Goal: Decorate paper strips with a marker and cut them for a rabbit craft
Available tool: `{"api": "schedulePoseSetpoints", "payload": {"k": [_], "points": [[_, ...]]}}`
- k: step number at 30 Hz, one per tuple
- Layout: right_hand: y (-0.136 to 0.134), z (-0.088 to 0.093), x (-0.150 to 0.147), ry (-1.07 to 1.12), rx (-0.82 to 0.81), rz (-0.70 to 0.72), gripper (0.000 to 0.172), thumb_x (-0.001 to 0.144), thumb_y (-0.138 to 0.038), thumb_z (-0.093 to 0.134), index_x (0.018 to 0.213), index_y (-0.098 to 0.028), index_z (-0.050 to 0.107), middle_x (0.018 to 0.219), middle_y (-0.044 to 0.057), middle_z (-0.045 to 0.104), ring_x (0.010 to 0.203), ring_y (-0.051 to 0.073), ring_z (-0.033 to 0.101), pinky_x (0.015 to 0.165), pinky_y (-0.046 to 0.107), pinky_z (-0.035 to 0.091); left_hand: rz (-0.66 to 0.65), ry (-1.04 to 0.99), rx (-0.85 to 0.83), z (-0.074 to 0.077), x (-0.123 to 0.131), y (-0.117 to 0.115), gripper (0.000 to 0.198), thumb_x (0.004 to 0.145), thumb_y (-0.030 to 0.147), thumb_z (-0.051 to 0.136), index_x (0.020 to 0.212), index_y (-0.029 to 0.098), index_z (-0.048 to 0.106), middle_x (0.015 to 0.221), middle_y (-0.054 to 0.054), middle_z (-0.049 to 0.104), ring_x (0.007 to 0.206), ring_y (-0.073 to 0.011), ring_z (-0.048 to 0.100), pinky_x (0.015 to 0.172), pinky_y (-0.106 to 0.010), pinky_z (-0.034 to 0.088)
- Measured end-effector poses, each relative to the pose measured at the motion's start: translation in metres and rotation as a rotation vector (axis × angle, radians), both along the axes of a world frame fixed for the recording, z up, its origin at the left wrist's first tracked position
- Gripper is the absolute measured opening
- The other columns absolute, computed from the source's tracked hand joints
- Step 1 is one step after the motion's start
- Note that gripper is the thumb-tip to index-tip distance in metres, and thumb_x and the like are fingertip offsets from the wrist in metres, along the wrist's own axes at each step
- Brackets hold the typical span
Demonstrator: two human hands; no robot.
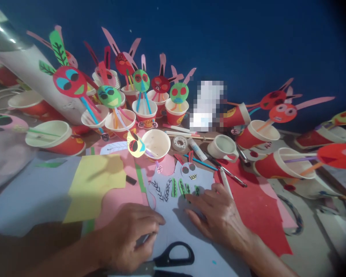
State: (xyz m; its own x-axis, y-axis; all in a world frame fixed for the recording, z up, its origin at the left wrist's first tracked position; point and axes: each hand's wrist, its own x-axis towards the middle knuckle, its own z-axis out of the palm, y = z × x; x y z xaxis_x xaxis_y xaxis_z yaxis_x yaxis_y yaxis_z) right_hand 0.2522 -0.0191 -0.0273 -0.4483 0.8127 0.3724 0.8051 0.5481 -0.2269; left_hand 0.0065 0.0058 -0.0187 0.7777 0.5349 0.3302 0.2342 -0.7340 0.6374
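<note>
My right hand (216,209) lies over the pale blue-grey paper (173,231) with fingers spread and no object gripped. Its forefinger touches the small green paper cut-outs (182,187), which carry black marks. Left of those lie leaf-shaped cut-outs (161,189) with black veins. Just above is a grey paper face (188,168) with round eyes, a yellow toothed mouth and red ears. My left hand (132,234) rests on the paper with its fingers curled in, and nothing shows in them. Beside it lie scissors (175,257) with black handles, their blades partly hidden by that hand.
Red-and-white paper cups (146,111) with paper faces on straws stand behind. Nearer are a tape roll (180,143), a glue stick (197,149), a white mug (223,147) and pens (230,172). Yellow paper (95,181) lies left, red paper (256,207) right.
</note>
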Motion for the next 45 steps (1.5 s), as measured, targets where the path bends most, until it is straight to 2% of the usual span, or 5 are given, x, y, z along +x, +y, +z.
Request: {"api": "schedulePoseSetpoints", "payload": {"k": [8, 14, 28, 38, 45], "points": [[-0.003, 0.001, -0.009, 0.085, -0.089, -0.026, 0.033, 0.089, -0.033, 0.048, 0.107, -0.01, 0.064, 0.055, 0.0, 0.058, 0.053, 0.017, 0.05, 0.066, 0.034, 0.032, 0.009, 0.011, 0.011, 0.001, 0.001, 0.001, 0.019, 0.074, 0.007, 0.045, 0.084, 0.02, 0.055, 0.088, -0.003, 0.072, 0.068, -0.0136, 0.066, 0.062, -0.023, 0.053], [0.002, 0.01, 0.01, 0.108, -0.061, -0.026, 0.021, 0.087, -0.028, 0.052, 0.082, -0.015, 0.069, 0.052, -0.001, 0.057, 0.048, 0.014, 0.049, 0.063, 0.032, 0.032, 0.032, -0.003, -0.035, 0.002, 0.0, 0.0, 0.014, 0.076, 0.009, 0.045, 0.078, 0.02, 0.052, 0.081, -0.003, 0.069, 0.068, -0.0137, 0.065, 0.062, -0.022, 0.052], [0.004, 0.006, 0.015, -0.046, 0.023, -0.002, 0.018, 0.086, -0.026, 0.054, 0.087, -0.016, 0.068, 0.058, 0.002, 0.062, 0.054, 0.015, 0.053, 0.064, 0.034, 0.033, 0.022, 0.261, -0.28, 0.019, 0.008, 0.004, 0.021, 0.089, 0.013, 0.041, 0.074, 0.017, 0.054, 0.072, -0.001, 0.057, 0.065, -0.0116, 0.053, 0.058, -0.021, 0.04], [0.007, 0.003, 0.017, -0.129, 0.088, -0.037, 0.022, 0.088, -0.026, 0.051, 0.088, -0.014, 0.07, 0.056, 0.002, 0.061, 0.054, 0.015, 0.052, 0.066, 0.034, 0.034, 0.102, 0.311, -0.062, 0.0, 0.018, 0.005, 0.03, 0.093, 0.019, 0.04, 0.071, 0.017, 0.06, 0.066, -0.001, 0.056, 0.061, -0.0125, 0.054, 0.056, -0.023, 0.04], [0.002, 0.009, 0.011, -0.068, 0.06, 0.113, 0.022, 0.088, -0.024, 0.052, 0.074, -0.018, 0.068, 0.05, -0.001, 0.056, 0.051, 0.014, 0.048, 0.066, 0.034, 0.034, 0.117, 0.32, 0.079, -0.002, 0.025, 0.003, 0.03, 0.093, 0.022, 0.043, 0.069, 0.016, 0.061, 0.066, -0.001, 0.056, 0.061, -0.0134, 0.053, 0.055, -0.025, 0.039]]}}
